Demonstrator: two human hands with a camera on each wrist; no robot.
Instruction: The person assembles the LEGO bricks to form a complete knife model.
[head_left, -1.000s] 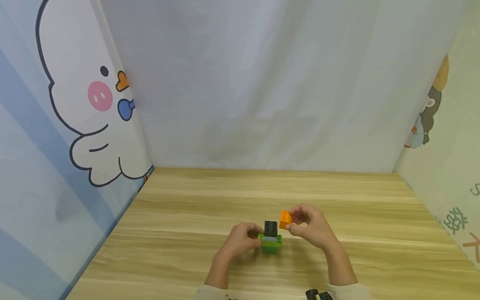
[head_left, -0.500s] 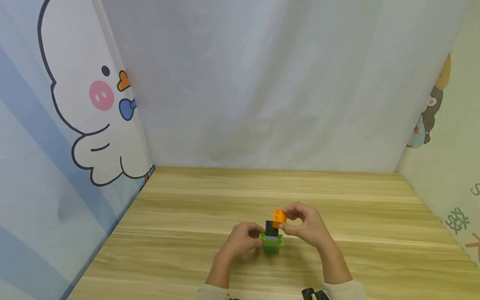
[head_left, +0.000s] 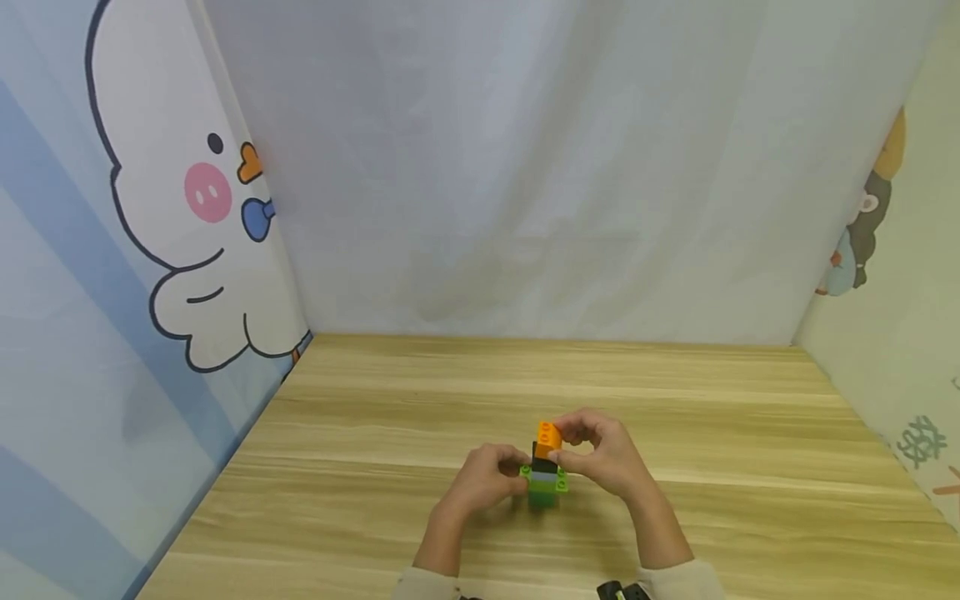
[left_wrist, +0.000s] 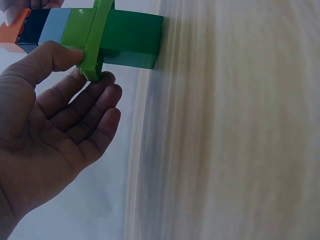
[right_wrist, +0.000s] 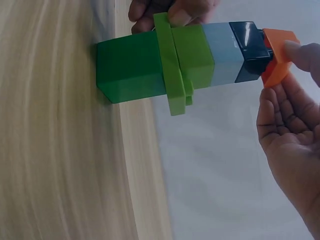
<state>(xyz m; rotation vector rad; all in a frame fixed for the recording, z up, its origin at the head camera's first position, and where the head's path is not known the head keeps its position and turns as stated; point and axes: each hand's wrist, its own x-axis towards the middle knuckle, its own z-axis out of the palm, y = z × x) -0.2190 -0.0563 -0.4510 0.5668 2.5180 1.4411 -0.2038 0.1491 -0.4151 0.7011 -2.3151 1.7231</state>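
A stack of toy building bricks stands upright on the wooden table. From the bottom come a dark green brick (right_wrist: 131, 67), a wider light green plate (right_wrist: 172, 75), a light green brick (right_wrist: 194, 57), a grey-blue brick (right_wrist: 222, 52) and a black brick (right_wrist: 250, 50). My left hand (head_left: 480, 481) pinches the left end of the plate between thumb and fingers. Between the thumb and fingers of my right hand (head_left: 603, 454) is an orange brick (head_left: 546, 439). It sits tilted at the top of the black brick, whose studs still show in the right wrist view.
The wooden tabletop (head_left: 375, 400) spreads around the stack. A grey cloth backdrop (head_left: 525, 167) rises behind it, with cartoon-printed panels on the left (head_left: 45, 275) and right (head_left: 885, 350). A black device (head_left: 622, 591) shows by the right sleeve.
My right hand has moved left with the orange brick, from beside the stack to over the black brick, now covering most of its top. The left hand keeps its hold.
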